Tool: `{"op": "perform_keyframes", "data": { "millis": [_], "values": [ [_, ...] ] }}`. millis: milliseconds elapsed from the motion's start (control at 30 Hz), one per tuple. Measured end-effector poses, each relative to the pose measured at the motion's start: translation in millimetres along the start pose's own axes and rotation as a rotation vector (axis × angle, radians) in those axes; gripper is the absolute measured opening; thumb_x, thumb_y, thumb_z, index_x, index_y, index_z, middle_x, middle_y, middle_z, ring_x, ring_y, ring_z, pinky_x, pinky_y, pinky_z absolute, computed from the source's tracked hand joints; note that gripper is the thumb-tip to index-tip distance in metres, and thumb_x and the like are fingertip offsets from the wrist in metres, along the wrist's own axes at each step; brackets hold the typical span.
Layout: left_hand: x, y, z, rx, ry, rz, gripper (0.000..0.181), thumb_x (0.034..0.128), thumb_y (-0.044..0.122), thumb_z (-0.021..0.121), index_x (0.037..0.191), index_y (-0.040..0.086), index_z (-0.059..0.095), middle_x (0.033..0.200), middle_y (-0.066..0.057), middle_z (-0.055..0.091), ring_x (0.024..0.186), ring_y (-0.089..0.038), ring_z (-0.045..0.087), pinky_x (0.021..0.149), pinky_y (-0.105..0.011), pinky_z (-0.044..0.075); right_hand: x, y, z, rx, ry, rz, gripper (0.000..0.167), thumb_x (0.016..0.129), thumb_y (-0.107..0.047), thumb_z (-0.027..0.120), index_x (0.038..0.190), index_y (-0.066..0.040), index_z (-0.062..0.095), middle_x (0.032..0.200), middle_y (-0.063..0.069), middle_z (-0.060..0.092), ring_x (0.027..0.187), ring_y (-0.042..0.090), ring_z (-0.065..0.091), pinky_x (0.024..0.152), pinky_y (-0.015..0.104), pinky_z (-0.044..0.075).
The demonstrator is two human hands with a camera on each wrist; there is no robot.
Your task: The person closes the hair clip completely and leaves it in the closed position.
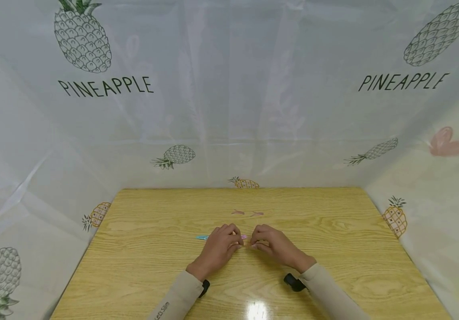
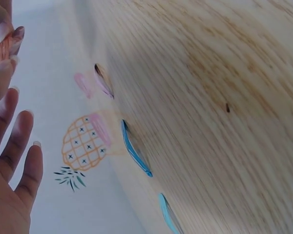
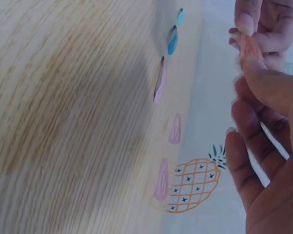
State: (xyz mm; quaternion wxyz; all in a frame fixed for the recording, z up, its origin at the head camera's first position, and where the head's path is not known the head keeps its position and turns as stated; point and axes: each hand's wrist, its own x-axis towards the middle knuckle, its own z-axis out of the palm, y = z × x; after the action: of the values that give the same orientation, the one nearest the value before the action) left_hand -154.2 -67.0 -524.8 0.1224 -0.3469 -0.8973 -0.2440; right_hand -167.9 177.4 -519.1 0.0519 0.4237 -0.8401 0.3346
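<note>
A small orange hair clip (image 3: pixel 250 46) is held up between the two hands, above the wooden table. My left hand (image 1: pixel 222 244) pinches one end with thumb and fingertips, and my right hand (image 1: pixel 275 244) pinches the other; fingers partly cover it. Just beyond the hands, a lilac clip (image 3: pixel 160 83), a blue clip (image 2: pixel 136 151) and a turquoise clip (image 2: pixel 168 214) lie in a row on the table. The left hand hides part of this row in the head view. The other fingers of both hands are loosely bent in the wrist views.
Two pink hair clips (image 1: pixel 238 212) (image 1: pixel 257 214) lie farther back on the wooden table (image 1: pixel 153 266). A pale sheet printed with pineapples (image 1: pixel 229 111) hangs behind the table and along both sides. Dark straps (image 1: pixel 295 282) sit at the wrists.
</note>
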Motion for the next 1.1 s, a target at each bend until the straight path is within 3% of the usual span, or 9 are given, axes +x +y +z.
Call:
{"op": "perform_keyframes", "data": {
  "millis": [133,300,467,633,867,967,1100],
  "values": [
    [-0.1,1.0,-0.2,-0.017,0.004,0.007,0.003,0.0955,0.015,0.079,0.093,0.017,0.078,0.108,0.004,0.064,0.092,-0.014,0.058,0.079,-0.033,0.047,-1.9,2,0,0.025,-0.001,-0.001,0.017,0.093,0.001,0.077,0.098,-0.016,0.075,0.102,-0.005,0.067,0.094,0.007,0.063,0.080,0.028,0.056],
    [1.4,2.0,0.5,-0.060,-0.025,-0.041,0.006,0.0987,0.017,0.075,0.094,0.015,0.078,0.110,0.003,0.064,0.096,-0.015,0.061,0.084,-0.035,0.051,-3.7,3,0,0.020,0.027,0.009,0.016,0.094,-0.002,0.078,0.105,-0.014,0.076,0.104,-0.003,0.068,0.092,0.006,0.062,0.077,0.027,0.057],
    [4.9,4.1,1.0,-0.193,-0.065,-0.121,0.005,0.0993,0.013,0.075,0.094,0.012,0.076,0.110,0.003,0.063,0.099,-0.016,0.061,0.086,-0.034,0.054,-3.6,2,2,-0.074,0.094,-0.041,0.030,0.084,-0.001,0.089,0.107,-0.014,0.074,0.105,-0.005,0.067,0.092,0.011,0.065,0.080,0.031,0.060],
    [8.1,6.6,0.8,-0.332,-0.099,-0.171,0.008,0.1019,0.012,0.072,0.095,0.009,0.076,0.111,0.003,0.062,0.101,-0.016,0.060,0.087,-0.032,0.054,-3.0,2,3,-0.208,0.163,-0.107,0.034,0.077,-0.003,0.094,0.100,-0.017,0.073,0.102,-0.006,0.064,0.090,0.012,0.064,0.078,0.027,0.058],
    [9.0,6.9,3.1,-0.534,-0.157,-0.227,0.015,0.1065,0.011,0.065,0.096,0.004,0.073,0.109,0.004,0.058,0.104,-0.015,0.058,0.094,-0.034,0.053,-4.3,5,3,-0.236,0.202,-0.148,0.033,0.073,-0.002,0.096,0.094,-0.016,0.074,0.099,-0.006,0.063,0.085,0.012,0.061,0.075,0.021,0.055],
    [9.2,6.7,5.6,-0.547,-0.165,-0.257,0.014,0.1074,0.014,0.064,0.101,0.005,0.073,0.111,0.002,0.060,0.106,-0.020,0.060,0.096,-0.036,0.052,-5.7,7,4,-0.248,0.213,-0.142,0.030,0.074,-0.003,0.096,0.094,-0.015,0.076,0.099,-0.005,0.064,0.085,0.012,0.062,0.074,0.022,0.055],
    [11.1,8.7,9.7,-0.409,-0.118,-0.266,0.011,0.1037,0.017,0.071,0.113,0.011,0.073,0.115,-0.002,0.063,0.107,-0.026,0.062,0.093,-0.040,0.053,-7.4,11,5,-0.287,0.231,-0.104,0.024,0.078,-0.007,0.095,0.093,-0.013,0.077,0.098,-0.004,0.065,0.085,0.011,0.063,0.073,0.025,0.056]
  ]
}}
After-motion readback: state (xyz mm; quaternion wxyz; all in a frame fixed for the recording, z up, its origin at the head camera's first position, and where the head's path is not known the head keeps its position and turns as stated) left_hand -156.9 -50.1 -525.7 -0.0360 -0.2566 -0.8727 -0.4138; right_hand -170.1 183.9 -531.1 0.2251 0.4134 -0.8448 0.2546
